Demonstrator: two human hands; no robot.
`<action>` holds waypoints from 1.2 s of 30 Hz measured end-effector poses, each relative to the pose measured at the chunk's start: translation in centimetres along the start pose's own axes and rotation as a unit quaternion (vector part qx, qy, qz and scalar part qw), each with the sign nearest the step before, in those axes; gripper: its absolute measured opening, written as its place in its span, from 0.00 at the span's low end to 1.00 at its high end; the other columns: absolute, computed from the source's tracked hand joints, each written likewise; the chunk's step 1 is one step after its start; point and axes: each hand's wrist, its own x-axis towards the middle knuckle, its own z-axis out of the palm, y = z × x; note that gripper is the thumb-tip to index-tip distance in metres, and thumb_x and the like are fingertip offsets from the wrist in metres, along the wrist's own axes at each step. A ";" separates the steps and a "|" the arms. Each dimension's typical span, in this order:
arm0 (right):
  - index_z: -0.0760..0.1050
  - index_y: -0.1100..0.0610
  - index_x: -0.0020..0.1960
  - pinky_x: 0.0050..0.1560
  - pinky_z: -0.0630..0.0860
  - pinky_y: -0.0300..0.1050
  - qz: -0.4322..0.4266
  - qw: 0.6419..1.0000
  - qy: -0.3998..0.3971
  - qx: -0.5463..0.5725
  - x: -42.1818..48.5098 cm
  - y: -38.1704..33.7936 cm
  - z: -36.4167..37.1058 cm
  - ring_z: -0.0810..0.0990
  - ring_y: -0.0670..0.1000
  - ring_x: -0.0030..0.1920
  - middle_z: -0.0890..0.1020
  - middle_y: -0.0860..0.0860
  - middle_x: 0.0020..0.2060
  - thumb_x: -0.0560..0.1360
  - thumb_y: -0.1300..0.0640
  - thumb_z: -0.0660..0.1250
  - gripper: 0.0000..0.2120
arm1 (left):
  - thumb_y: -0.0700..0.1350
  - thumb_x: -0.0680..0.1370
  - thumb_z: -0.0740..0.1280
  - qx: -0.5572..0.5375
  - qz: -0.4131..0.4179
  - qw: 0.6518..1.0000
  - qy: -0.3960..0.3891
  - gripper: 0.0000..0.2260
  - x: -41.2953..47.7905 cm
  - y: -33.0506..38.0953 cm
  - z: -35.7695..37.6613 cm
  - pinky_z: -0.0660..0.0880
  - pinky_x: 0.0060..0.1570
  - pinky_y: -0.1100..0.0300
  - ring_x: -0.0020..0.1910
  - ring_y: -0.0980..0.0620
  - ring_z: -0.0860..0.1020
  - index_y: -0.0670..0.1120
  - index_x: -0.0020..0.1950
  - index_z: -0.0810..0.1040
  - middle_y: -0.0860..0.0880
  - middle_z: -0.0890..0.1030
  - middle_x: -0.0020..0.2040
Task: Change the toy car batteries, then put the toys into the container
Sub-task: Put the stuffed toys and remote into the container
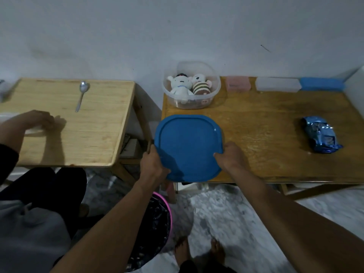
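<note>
1. We hold the blue lid [187,146] by both sides. Our left hand [152,162] grips its left edge, and our right hand [230,156] pinches its right edge with fingers curled over the rim. The lid sits at the near edge of the darker table [266,144], partly overhanging it.
2. The clear container [217,86] stands open just behind the lid, against the wall. The toy car [320,134] lies well apart to the right on the same table.
3. We judge the lid should not be pressed on yet, since the car is not in the container. We should keep the lid level and set it down flat beside the container. Whether the batteries are changed, we cannot tell.
4. We count one lid, one container, one car and two soft toys, a white one [180,84] and a striped one [201,85], both in the container. One spoon [81,95] lies on the lighter table [88,134].
</note>
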 end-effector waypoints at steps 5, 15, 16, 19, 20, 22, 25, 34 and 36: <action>0.67 0.55 0.67 0.33 0.68 0.40 -0.053 0.997 0.040 0.036 0.0 -1.5 -0.9 0.73 0.48 0.42 0.79 0.54 0.56 0.77 0.63 0.63 0.19 | 0.44 0.63 0.79 -0.030 0.037 0.998 0.038 0.40 -0.2 0.8 -2.1 0.78 0.54 0.45 0.58 0.41 0.75 0.48 0.70 0.63 0.44 0.75 0.60; 0.70 0.47 0.66 0.40 0.71 0.40 -0.172 0.977 0.121 0.030 4.0 -6.6 -6.3 0.73 0.48 0.43 0.80 0.48 0.55 0.77 0.62 0.63 0.20 | 0.43 0.70 0.76 -0.017 0.128 0.988 0.080 0.43 3.1 7.0 -7.6 0.75 0.58 0.51 0.64 0.43 0.70 0.46 0.77 0.54 0.43 0.68 0.65; 0.70 0.47 0.67 0.41 0.71 0.41 -0.178 0.976 0.124 0.022 4.7 -7.0 -6.8 0.74 0.48 0.44 0.80 0.49 0.55 0.77 0.62 0.63 0.21 | 0.43 0.70 0.77 -0.016 0.132 0.988 0.079 0.43 3.6 7.6 -7.9 0.77 0.55 0.54 0.64 0.43 0.70 0.45 0.77 0.54 0.43 0.68 0.65; 0.72 0.47 0.64 0.41 0.73 0.42 -0.196 0.974 0.112 0.013 6.5 -7.8 -8.3 0.77 0.51 0.45 0.81 0.49 0.53 0.76 0.62 0.64 0.19 | 0.43 0.68 0.78 -0.013 0.129 0.988 0.083 0.44 4.9 9.1 -8.3 0.76 0.57 0.53 0.63 0.44 0.70 0.44 0.76 0.55 0.43 0.68 0.64; 0.72 0.48 0.63 0.40 0.73 0.41 -0.205 0.973 0.105 0.015 7.1 -8.0 -8.7 0.77 0.50 0.44 0.81 0.49 0.52 0.75 0.62 0.65 0.18 | 0.44 0.68 0.78 -0.011 0.128 0.988 0.087 0.44 5.3 9.5 -8.4 0.76 0.58 0.52 0.63 0.44 0.71 0.44 0.76 0.56 0.44 0.69 0.63; 0.72 0.49 0.62 0.39 0.72 0.41 -0.215 0.972 0.086 0.023 8.0 -8.6 -9.3 0.76 0.48 0.44 0.80 0.48 0.52 0.74 0.61 0.68 0.19 | 0.46 0.66 0.79 -0.008 0.133 0.987 0.094 0.43 5.8 10.2 -8.6 0.77 0.58 0.50 0.61 0.44 0.73 0.45 0.74 0.60 0.45 0.71 0.62; 0.72 0.50 0.63 0.40 0.72 0.40 -0.226 0.972 0.063 0.022 9.4 -9.1 -9.6 0.77 0.49 0.47 0.80 0.49 0.53 0.71 0.62 0.71 0.22 | 0.47 0.63 0.80 -0.006 0.135 0.986 0.099 0.43 7.5 10.5 -8.9 0.79 0.55 0.47 0.60 0.44 0.74 0.47 0.73 0.62 0.46 0.74 0.61; 0.71 0.52 0.63 0.41 0.75 0.43 -0.206 0.977 0.048 0.016 14.7 -11.7 -8.3 0.78 0.53 0.49 0.80 0.51 0.55 0.71 0.66 0.69 0.23 | 0.44 0.66 0.79 0.016 0.108 0.991 0.081 0.36 12.9 11.9 -10.4 0.77 0.48 0.57 0.58 0.44 0.74 0.45 0.69 0.65 0.46 0.72 0.56; 0.71 0.53 0.64 0.42 0.76 0.44 -0.195 0.980 0.044 0.017 16.0 -12.4 -8.1 0.79 0.54 0.50 0.80 0.52 0.55 0.71 0.66 0.69 0.23 | 0.45 0.65 0.79 0.019 0.102 0.992 0.070 0.36 14.5 12.1 -10.7 0.78 0.48 0.53 0.56 0.44 0.75 0.44 0.68 0.65 0.45 0.75 0.56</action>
